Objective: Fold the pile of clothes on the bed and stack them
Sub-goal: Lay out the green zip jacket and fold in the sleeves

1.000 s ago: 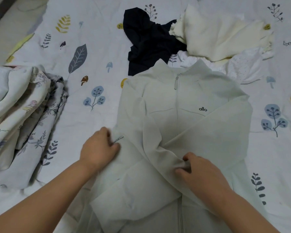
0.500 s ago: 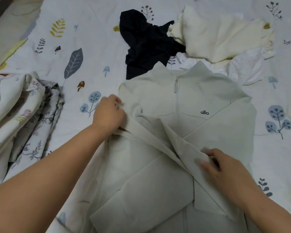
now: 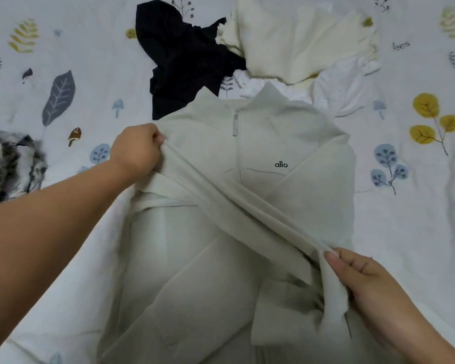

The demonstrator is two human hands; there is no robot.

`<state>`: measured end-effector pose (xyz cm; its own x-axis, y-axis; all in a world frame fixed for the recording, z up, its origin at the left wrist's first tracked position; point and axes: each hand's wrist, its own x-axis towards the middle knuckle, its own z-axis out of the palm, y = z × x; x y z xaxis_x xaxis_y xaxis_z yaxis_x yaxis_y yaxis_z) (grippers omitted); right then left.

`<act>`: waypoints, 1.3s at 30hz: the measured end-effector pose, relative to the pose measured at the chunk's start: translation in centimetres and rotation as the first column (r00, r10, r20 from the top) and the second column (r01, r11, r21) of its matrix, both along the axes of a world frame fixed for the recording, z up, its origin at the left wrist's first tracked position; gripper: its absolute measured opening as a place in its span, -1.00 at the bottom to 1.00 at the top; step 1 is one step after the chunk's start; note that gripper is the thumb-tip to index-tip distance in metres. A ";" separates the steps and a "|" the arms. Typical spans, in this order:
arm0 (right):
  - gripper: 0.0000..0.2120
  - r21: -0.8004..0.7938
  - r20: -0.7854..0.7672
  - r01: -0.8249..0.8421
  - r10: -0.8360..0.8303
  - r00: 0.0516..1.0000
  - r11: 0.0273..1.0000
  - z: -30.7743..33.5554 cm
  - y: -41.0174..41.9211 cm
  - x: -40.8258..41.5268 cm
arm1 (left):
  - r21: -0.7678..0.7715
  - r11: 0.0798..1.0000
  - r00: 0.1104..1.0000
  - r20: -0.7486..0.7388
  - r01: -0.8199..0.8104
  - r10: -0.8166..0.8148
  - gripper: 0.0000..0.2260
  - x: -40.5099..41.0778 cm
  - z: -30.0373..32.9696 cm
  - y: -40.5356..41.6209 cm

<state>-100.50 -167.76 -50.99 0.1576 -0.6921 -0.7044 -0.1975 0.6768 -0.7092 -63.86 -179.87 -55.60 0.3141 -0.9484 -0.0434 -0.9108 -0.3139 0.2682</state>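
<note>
Leaf-printed bed sheet (image 3: 71, 48) carries a pale zip jacket (image 3: 268, 143) lying mid-bed, collar toward the far edge. Left hand (image 3: 135, 149) and right hand (image 3: 365, 282) each pinch its diagonal sleeve (image 3: 234, 206).

A white bedsheet (image 3: 418, 232) printed with leaves, trees and mushrooms fills the background.

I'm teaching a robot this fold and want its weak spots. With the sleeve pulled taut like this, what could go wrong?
1. The left hand and right hand each pinch only an edge of the sleeve; it may slip out and crumple on the jacket.
2. The jacket's collar overlaps the black garment, so tugging might drag it along.
</note>
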 end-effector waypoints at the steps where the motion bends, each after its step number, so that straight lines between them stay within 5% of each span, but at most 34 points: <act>1: -0.75 0.002 -0.121 -0.038 0.038 0.992 0.999 -0.4 0.1 0.1 | 0.015 1.000 1.000 0.023 -0.003 0.003 -0.81 0.1 -0.1 0.0; 5: -0.89 -0.135 -0.653 -0.246 0.100 0.750 0.960 -1.3 0.9 0.2 | 0.058 0.997 0.994 0.091 0.052 -0.057 -0.77 -0.9 -0.9 0.2; 6: -0.79 -0.177 -0.747 -0.318 0.083 0.660 0.932 -1.3 1.4 0.4 | 0.060 0.995 0.992 0.097 0.079 -0.085 -0.77 -1.3 -1.0 0.3; 9: -0.43 -0.267 -0.829 -0.442 0.030 0.559 0.857 -0.9 3.3 1.9 | 0.082 0.983 0.982 0.076 0.164 -0.170 -0.77 -1.9 -1.1 0.5; 12: -0.14 -0.100 -0.866 -0.572 0.212 0.453 0.814 -0.8 5.4 3.5 | 0.165 0.961 0.969 0.071 0.224 -0.238 -0.73 -1.9 -1.1 0.9; 15: -0.30 0.036 -0.903 -0.701 0.323 0.283 0.712 -0.5 5.8 3.4 | 0.195 0.957 0.968 0.081 0.216 -0.236 -0.79 -1.7 -0.9 1.0; 17: -0.64 0.123 -0.834 -0.638 0.427 0.348 0.760 0.3 5.2 2.3 | 0.179 0.964 0.969 0.116 0.195 -0.217 -0.83 -1.6 -0.7 0.9; 18: -0.79 0.109 -0.748 -0.548 0.432 0.504 0.829 0.4 4.8 1.3 | 0.162 0.972 0.969 0.148 0.172 -0.196 -0.85 -1.5 -0.5 0.8; 20: -0.80 0.079 -0.458 -0.295 0.297 0.838 0.952 1.5 4.1 -1.1 | 0.132 0.985 0.964 0.225 0.110 -0.138 -0.86 -1.2 -0.1 0.6; 22: -0.78 0.096 -0.241 -0.203 0.220 0.945 0.975 2.1 3.8 -3.0 | 0.119 0.991 0.956 0.279 0.062 -0.094 -0.86 -0.9 0.1 0.5; 24: -0.78 0.146 -0.220 -0.299 0.325 0.920 0.943 2.0 3.5 -3.9 | 0.097 0.995 0.970 0.239 0.013 -0.036 -0.86 -0.9 0.0 0.5; 27: -0.66 0.124 -0.464 -0.428 0.433 0.772 0.895 -0.1 4.4 -5.4 | 0.074 0.993 0.993 0.083 -0.087 0.081 -0.69 -1.6 -0.2 1.4; 29: -0.67 0.128 -0.545 -0.407 0.407 0.733 0.905 -0.7 4.9 -5.6 | 0.084 0.982 0.980 0.118 -0.170 0.160 -0.53 -1.9 -0.2 2.3; 33: -0.62 0.075 -0.582 -0.322 0.303 0.755 0.944 -1.4 5.6 -6.2 | 0.379 0.878 0.950 0.214 -0.294 0.226 -0.34 -0.8 -0.3 3.9; 37: -0.64 0.025 -0.677 -0.249 0.199 0.708 0.968 -1.7 5.8 -6.5 | 0.439 0.876 0.887 -0.298 -0.201 0.353 -0.68 1.3 0.3 5.5; 39: -0.74 0.019 -0.751 -0.209 0.152 0.643 0.978 -1.9 5.8 -6.8 | 0.334 0.898 0.827 -0.387 -0.286 0.408 -0.74 2.1 0.6 6.4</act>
